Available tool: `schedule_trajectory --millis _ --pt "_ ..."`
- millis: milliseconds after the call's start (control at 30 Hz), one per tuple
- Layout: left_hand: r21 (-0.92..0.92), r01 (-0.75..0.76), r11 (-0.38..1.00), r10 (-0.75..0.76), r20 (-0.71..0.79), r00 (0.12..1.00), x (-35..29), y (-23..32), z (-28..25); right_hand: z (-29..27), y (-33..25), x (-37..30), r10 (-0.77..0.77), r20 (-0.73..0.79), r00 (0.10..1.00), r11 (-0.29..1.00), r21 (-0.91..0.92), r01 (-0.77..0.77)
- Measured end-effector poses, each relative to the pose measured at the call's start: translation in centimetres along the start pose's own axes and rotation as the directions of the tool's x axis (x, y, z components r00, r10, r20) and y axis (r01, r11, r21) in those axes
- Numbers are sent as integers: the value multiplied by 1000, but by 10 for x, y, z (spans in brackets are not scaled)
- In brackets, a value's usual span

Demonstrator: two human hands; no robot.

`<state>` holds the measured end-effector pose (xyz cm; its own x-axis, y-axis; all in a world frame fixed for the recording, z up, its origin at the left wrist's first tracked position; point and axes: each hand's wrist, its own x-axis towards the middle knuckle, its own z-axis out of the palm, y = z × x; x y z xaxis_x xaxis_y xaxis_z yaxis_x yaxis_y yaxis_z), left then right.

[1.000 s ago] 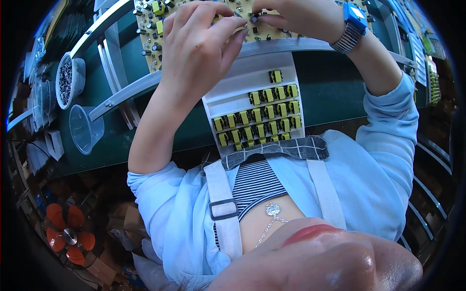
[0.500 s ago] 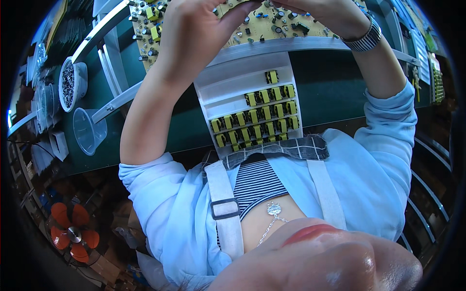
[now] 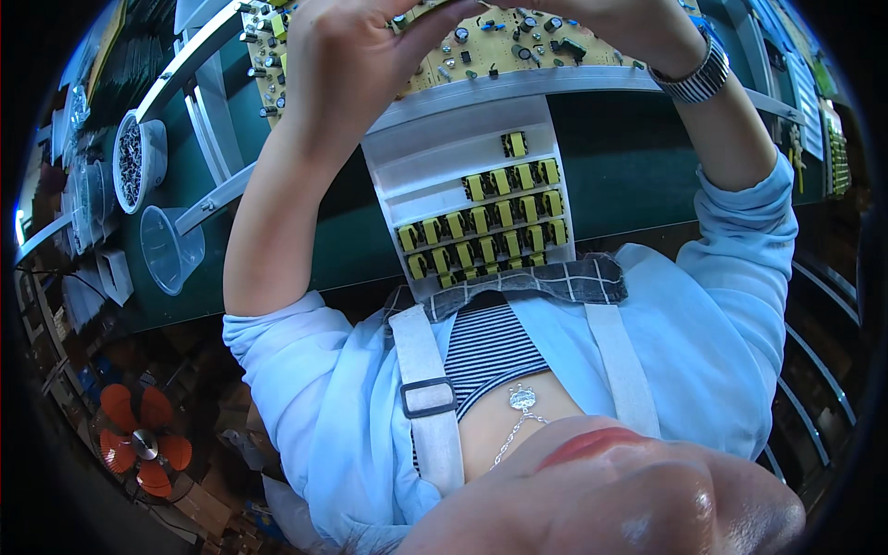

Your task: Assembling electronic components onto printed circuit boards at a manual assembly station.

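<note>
Both of my hands reach to the top edge of the view, over a tan circuit board (image 3: 504, 72) crowded with capacitors and other small parts. My left hand (image 3: 356, 46) lies above the board's left part, its thumb stretched to the right; the other fingers are cut off. My right hand (image 3: 643, 32), with a striped band on the wrist, is over the board's right part, its fingertips out of view. What either hand holds, if anything, is hidden. Nearer my body, a white tray (image 3: 430, 165) carries rows of yellow-and-black transformers (image 3: 479, 219).
A metal rail (image 3: 481, 90) runs along the board's near edge. On the left stand a white tub of small metal parts (image 3: 130, 159) and a clear plastic cup (image 3: 169, 250). The green tabletop (image 3: 629, 185) lies beneath. An orange-bladed fan (image 3: 144, 444) is at lower left.
My left hand and forearm have shifted slightly left. The circuit board has slid a little left and away, and the tray's far end has moved slightly left.
</note>
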<state>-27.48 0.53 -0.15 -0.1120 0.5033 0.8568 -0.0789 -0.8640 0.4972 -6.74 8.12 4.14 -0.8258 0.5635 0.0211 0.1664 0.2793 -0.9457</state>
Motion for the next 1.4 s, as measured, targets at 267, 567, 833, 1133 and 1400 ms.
schedule_trajectory --millis 267,567,833,1133,1400 --pt "122 -129 984 144 -118 983 -12 -12 -5 9 -3 12 -36 -21 999 997 74 37" --pt "117 -218 969 234 -148 961 -46 -15 -43 33 13 30 -359 51 932 583 -768 267" --pt "230 -269 935 295 -89 951 -57 -12 -55 50 5 38 -256 83 963 425 -885 190" --pt "295 -261 919 275 -5 961 -53 -15 -52 26 -17 30 -294 159 943 504 -812 294" --pt "457 -376 807 298 234 925 -42 -16 -35 27 -24 33 -36 264 964 374 -891 258"
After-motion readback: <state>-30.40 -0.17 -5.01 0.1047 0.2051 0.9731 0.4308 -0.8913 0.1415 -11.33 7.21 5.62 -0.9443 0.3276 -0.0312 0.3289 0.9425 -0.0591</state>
